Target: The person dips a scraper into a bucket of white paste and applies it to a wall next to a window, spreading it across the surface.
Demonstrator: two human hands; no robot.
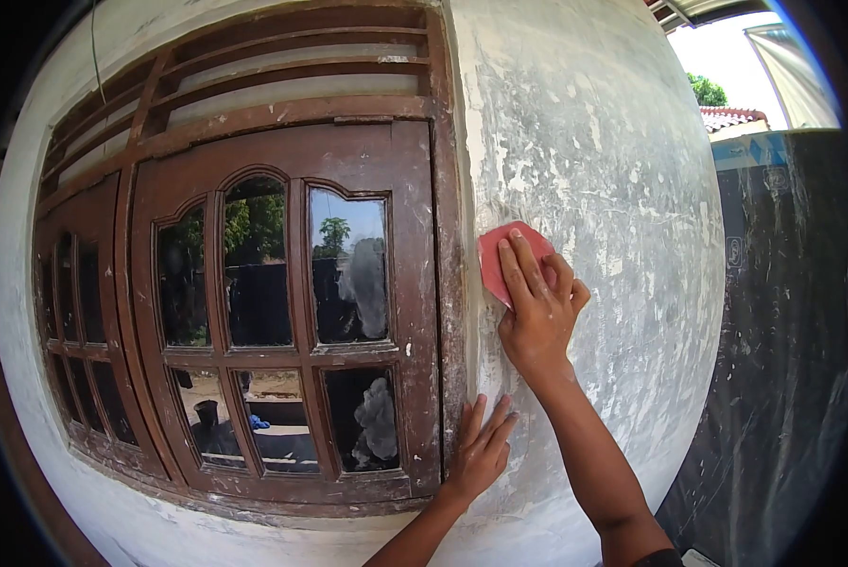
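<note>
My right hand [541,326] presses a reddish-pink piece of sandpaper [490,262] against the patchy grey-white wall [623,312], just right of the window frame. Two fingers lie extended over the sheet, while the others bend at its right edge. The face of the sandpaper against the wall is hidden. Lower down, my left hand [481,454] rests with fingers spread on the wall beside the frame's lower right corner, holding nothing. Around both hands the wall surface is scuffed, with flaking pale paint.
To the left is a brown wooden window [282,378] with several glass panes and slats above. Its frame [452,283] has paint marks. A dark panel [764,359] stands at the right, with a tiled roof [731,118] beyond it. A thin cord [95,57] hangs at upper left.
</note>
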